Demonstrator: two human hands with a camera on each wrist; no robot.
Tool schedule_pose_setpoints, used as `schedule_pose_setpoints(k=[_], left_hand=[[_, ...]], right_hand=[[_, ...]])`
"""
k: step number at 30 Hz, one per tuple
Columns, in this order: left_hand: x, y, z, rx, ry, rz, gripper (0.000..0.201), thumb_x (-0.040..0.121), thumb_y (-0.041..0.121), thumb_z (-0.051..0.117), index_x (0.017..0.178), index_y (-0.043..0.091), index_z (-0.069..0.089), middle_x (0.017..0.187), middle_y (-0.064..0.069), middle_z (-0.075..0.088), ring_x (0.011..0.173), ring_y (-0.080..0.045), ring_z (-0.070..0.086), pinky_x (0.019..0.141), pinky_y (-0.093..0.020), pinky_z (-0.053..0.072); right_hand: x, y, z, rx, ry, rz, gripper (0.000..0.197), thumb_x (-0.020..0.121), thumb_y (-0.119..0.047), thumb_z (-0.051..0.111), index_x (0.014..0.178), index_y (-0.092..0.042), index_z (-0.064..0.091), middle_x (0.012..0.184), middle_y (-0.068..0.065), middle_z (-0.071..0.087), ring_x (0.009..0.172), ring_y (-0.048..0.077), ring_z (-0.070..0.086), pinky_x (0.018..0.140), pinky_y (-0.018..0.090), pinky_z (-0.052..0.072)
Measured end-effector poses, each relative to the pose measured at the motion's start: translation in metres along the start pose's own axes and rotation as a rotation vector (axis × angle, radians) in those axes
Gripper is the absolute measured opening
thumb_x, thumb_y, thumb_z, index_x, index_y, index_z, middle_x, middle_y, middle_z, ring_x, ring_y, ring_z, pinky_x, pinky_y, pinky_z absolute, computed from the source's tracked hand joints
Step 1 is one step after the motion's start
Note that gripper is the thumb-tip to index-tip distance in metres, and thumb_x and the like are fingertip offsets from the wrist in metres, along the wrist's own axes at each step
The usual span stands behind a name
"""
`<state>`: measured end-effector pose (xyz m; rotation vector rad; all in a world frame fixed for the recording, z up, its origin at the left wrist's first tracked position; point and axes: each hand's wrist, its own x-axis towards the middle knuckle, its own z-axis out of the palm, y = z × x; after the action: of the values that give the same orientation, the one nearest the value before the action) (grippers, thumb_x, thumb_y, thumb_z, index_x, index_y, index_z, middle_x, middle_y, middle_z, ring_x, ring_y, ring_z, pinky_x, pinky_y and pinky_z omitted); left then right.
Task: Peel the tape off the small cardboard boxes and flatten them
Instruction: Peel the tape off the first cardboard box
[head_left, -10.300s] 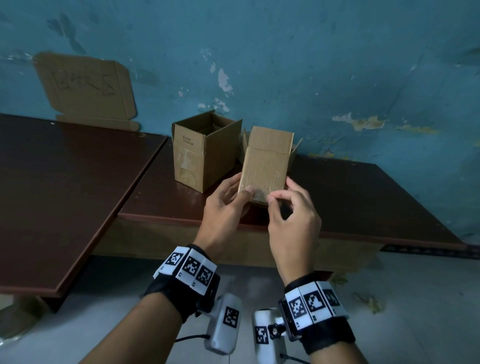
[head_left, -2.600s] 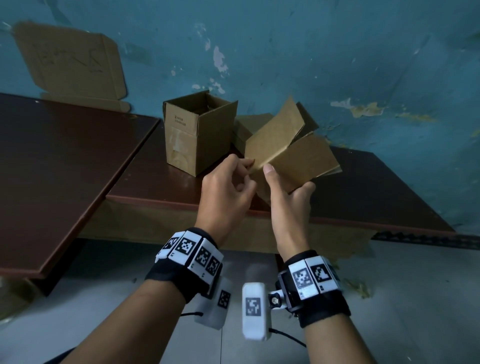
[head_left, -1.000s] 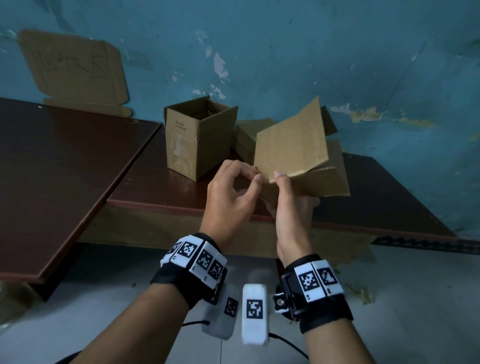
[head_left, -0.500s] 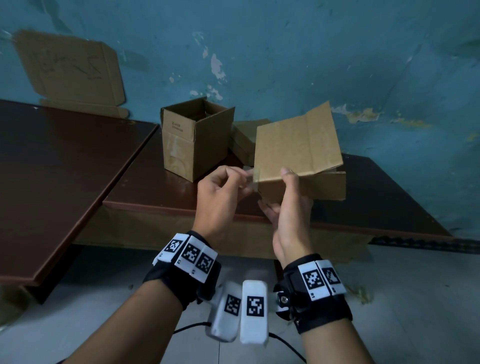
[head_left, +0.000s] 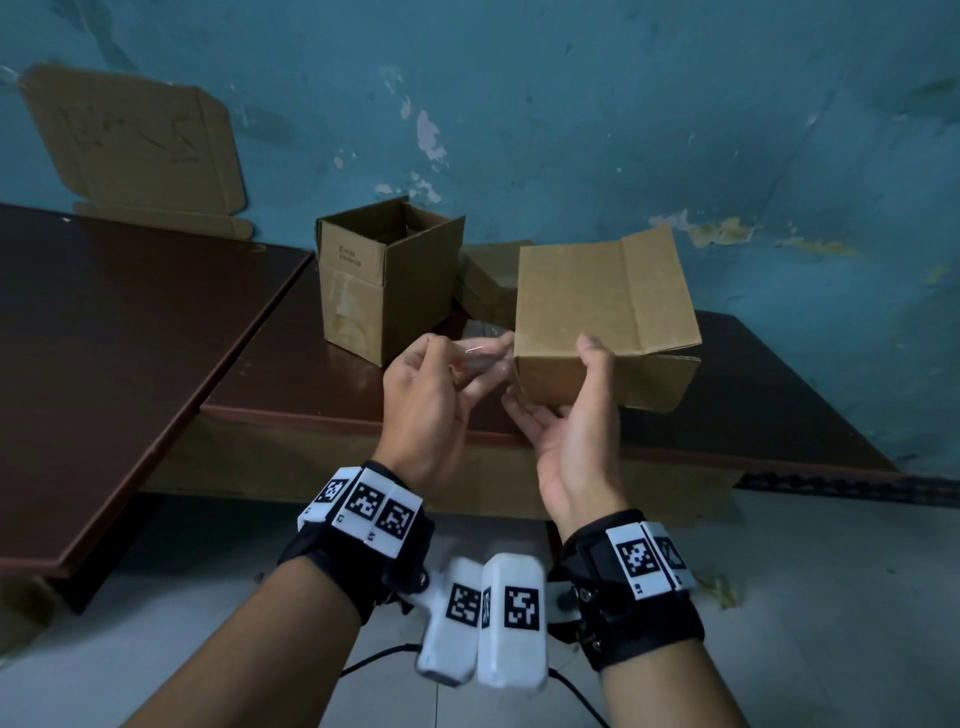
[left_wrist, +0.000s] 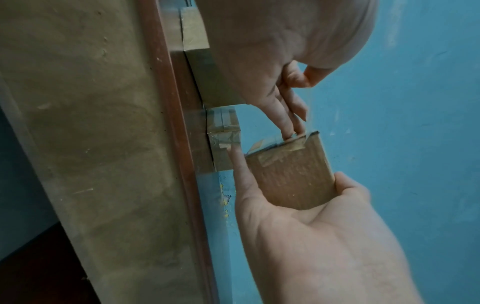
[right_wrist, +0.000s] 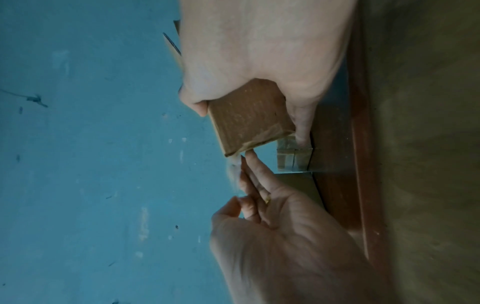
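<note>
The right hand (head_left: 569, 415) holds the small cardboard box (head_left: 602, 317) up in the air just in front of the brown table (head_left: 291, 374), thumb curled over the near face and fingers underneath, so the box sits clamped in the palm. The left hand (head_left: 426, 384) is just to the left of the box, fingertips pinched on a strip of clear tape (head_left: 485, 353) that runs from the box's left edge to those fingers. In the left wrist view, more tape (left_wrist: 275, 148) clings along that same edge. The strip's long axis lies roughly level, pointing leftward away from the box, so the left hand is the one placed to peel, probably by pulling farther left while the right hand braces the box. Behind the held box, an open box (head_left: 387, 280) stands on the table, with another box (head_left: 488, 280) partly hidden between them.
</note>
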<state>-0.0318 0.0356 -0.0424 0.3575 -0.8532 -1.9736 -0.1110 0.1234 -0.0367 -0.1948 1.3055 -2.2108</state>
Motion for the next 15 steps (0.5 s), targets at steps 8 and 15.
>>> schedule_pose_setpoints(k=[8,15], left_hand=[[0.0048,0.0014,-0.0002,-0.122,0.091,-0.065,0.027,0.107,-0.006,0.04,0.087,0.004,0.054,0.077,-0.022,0.065,0.094,-0.037,0.078,0.084,-0.045,0.068],[0.0077,0.0019,-0.0013,-0.156,0.142,-0.084,0.028,0.11,-0.001,0.04,0.085,0.008,0.049,0.07,-0.013,0.054,0.069,-0.021,0.07,0.083,-0.043,0.066]], right_hand=[[-0.0018,-0.0009,0.0024,0.029,-0.072,0.044,0.042,0.099,-0.055,0.062,0.125,-0.022,0.064,0.124,0.02,0.071,0.113,0.034,0.074,0.104,0.053,0.058],[-0.0023,-0.0002,0.0036,0.064,-0.088,0.081,0.061,0.097,-0.059,0.065,0.144,-0.021,0.054,0.133,0.024,0.062,0.112,0.036,0.075,0.099,0.055,0.061]])
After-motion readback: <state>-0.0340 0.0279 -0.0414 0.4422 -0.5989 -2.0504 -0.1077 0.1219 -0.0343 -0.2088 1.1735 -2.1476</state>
